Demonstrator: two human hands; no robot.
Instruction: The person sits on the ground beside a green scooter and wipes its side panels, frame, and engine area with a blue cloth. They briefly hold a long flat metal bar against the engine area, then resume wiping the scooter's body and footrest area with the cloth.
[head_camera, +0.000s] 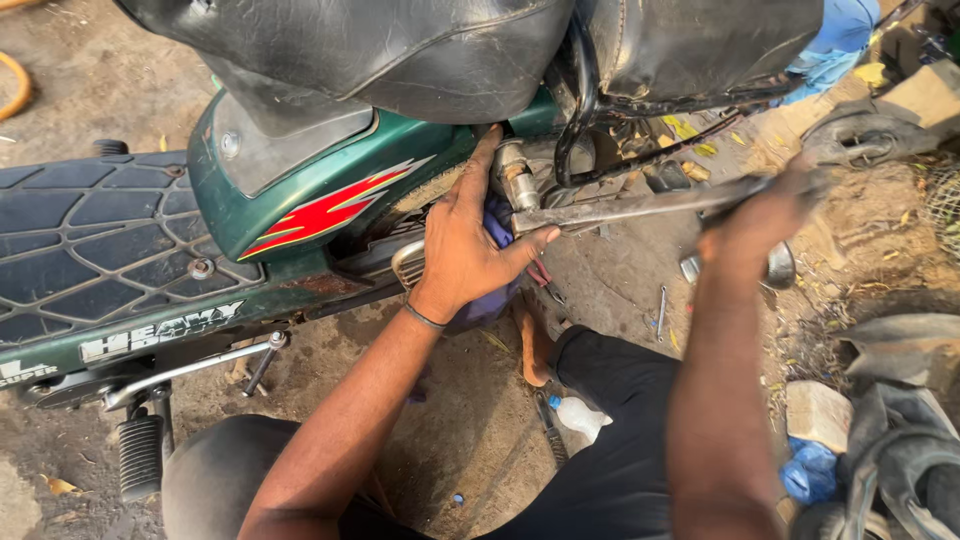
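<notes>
Left grip: our left hand (465, 250) lies spread against the motorcycle's side, thumb and fingers apart, the thumb pressed under the near end of the long metal bar (640, 205); a blue rag (495, 300) sits beneath the palm.
Right grip: our right hand (760, 215) is clamped round the far-right end of the bar; the hand is motion-blurred, so we cannot tell finger detail.
Bar: one, flat and grey, running left to right from the shock mount (515, 175) out to the right hand, held just above the ground.
Judgement on handling: we would keep the left thumb steadying the tip at the mount while the right hand supplies the leverage, pulling evenly so the tip does not slip off.
Motorcycle: one, green side panel (320, 190) with a red flash, black seat (400, 50) above, to the left of the hands.
Footpeg: one, ribbed black rubber (140, 455), near left.
Kick lever: one, chrome (200, 365), near left.
Loose tools on the ground: at least two, small and hard to identify, between our knees (548, 425) and right of the rag (661, 310).
Bottle: one, white with a blue cap (580, 415), on the ground.
Blue plastic scrap: one (810, 470), near right.
Old tyre: one (870, 135), far right.
</notes>
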